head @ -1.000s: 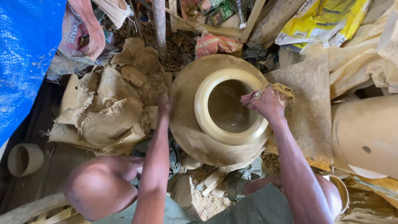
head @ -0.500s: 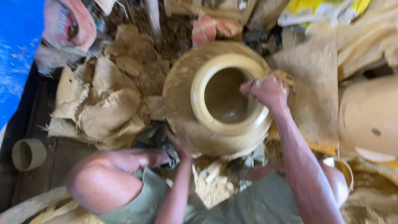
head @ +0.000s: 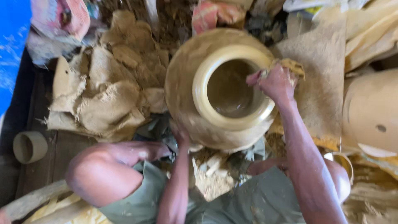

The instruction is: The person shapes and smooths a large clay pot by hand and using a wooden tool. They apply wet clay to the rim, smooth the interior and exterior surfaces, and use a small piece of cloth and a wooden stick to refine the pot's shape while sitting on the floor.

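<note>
Left hand (head: 180, 135) lower on round clay pot (head: 195, 79)

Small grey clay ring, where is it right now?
Head view, far left edge: the small grey clay ring lies on dark boards, below the crumpled burlap sacking and left of the person's bent knee.

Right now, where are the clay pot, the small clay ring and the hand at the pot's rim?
clay pot (head: 182, 83), head view, outer shoulder.
small clay ring (head: 30, 146), head view, its rim.
right hand (head: 275, 83), head view, back of hand.
</note>
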